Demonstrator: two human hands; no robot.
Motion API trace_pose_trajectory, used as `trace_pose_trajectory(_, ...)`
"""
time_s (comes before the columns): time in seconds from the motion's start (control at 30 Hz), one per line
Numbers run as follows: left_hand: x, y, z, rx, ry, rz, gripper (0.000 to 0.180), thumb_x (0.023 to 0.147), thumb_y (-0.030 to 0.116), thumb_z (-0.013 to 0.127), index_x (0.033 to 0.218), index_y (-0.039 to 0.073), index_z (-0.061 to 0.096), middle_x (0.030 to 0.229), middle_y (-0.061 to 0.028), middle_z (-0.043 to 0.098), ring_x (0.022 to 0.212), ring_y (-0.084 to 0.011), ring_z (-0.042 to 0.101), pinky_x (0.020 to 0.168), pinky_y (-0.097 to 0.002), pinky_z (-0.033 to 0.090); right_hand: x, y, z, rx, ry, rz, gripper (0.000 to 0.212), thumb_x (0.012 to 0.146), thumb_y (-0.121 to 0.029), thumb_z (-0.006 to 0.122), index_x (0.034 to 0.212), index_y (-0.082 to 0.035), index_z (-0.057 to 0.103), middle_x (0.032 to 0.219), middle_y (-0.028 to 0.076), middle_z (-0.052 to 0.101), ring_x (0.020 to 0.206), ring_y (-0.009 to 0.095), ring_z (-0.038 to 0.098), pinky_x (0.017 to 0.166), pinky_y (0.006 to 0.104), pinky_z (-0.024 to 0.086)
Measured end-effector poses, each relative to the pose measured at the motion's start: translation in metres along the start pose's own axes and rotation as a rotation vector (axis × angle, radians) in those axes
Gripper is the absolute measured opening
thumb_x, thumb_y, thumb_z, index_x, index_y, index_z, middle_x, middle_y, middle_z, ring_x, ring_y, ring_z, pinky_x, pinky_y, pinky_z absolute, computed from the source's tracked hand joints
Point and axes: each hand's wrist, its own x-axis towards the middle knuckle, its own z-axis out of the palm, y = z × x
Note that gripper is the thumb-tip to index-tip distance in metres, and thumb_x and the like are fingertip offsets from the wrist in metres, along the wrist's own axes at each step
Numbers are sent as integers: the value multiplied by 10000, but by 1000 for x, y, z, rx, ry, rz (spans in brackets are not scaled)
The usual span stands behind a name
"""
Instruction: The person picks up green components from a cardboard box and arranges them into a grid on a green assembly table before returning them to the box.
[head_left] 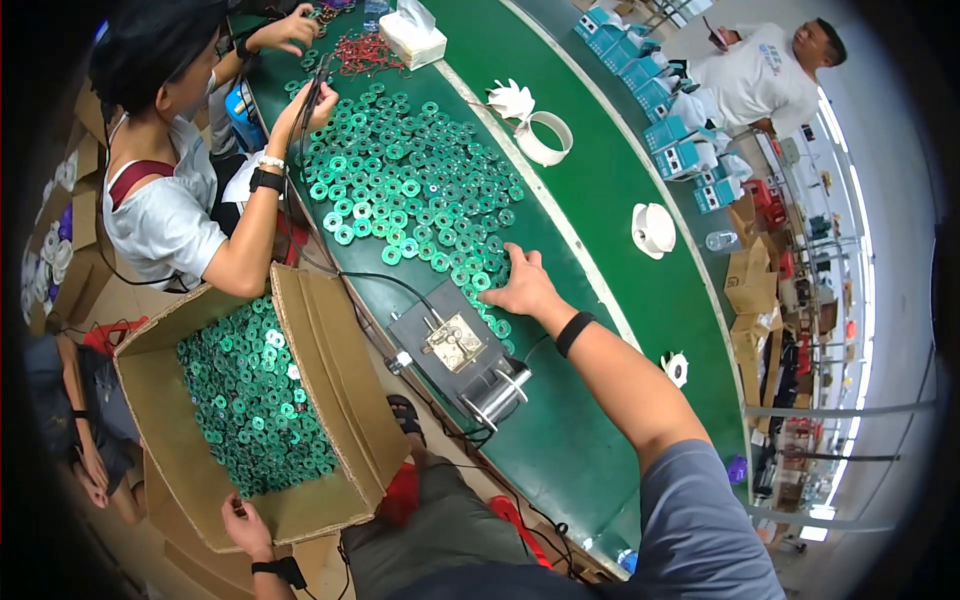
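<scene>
My right hand [520, 285] lies palm down, fingers spread, on the near edge of a large heap of green ring-shaped parts [410, 185] spread over the green table [590, 190]. Nothing is visibly gripped in it. My left hand [243, 524] holds the near rim of an open cardboard box [335, 395] full of the same green rings [250, 395], which stands beside the table at my left. A small grey metal fixture with a brass plate [462, 352] sits at the table edge between box and heap.
A co-worker [170, 190] sits at the left, both hands in the far part of the heap. A tissue box [412, 38], a white tape roll [545, 138], a white glove [512, 100] and blue cartons [680, 150] lie farther along. Another person [770, 70] stands at the back right.
</scene>
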Motion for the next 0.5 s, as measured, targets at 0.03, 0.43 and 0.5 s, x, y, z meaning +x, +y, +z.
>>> trace_pose_trajectory(0.03, -1, 1, 1, 3, 1, 5, 297, 988, 94, 622, 1260, -27, 625, 1088, -139, 660, 947, -250, 649, 861, -372, 526, 2, 2, 0, -11, -8, 7, 1155, 673, -426, 915, 1610, -117, 315, 1494, 251, 422, 1331, 481, 524, 1111, 496, 487)
trace_pose_trajectory(0.43, 1, -6, 3, 31, 22, -65, 330, 1027, 178, 625, 1283, -30, 627, 1098, -157, 693, 980, -274, 660, 887, -403, 527, 3, 17, -1, -48, 6, 11, 1129, 650, -308, 954, 1587, -163, 342, 1456, 261, 432, 1295, 478, 546, 1091, 509, 504)
trace_pose_trajectory(0.5, 0, -9, 2, 46, 53, -25, 297, 999, 125, 632, 1252, -31, 638, 1072, -156, 678, 945, -276, 654, 861, -396, 531, -2, 17, 2, -42, 38, -16, 1071, 664, -269, 961, 1564, -224, 382, 1445, 252, 438, 1264, 479, 567, 1076, 519, 514)
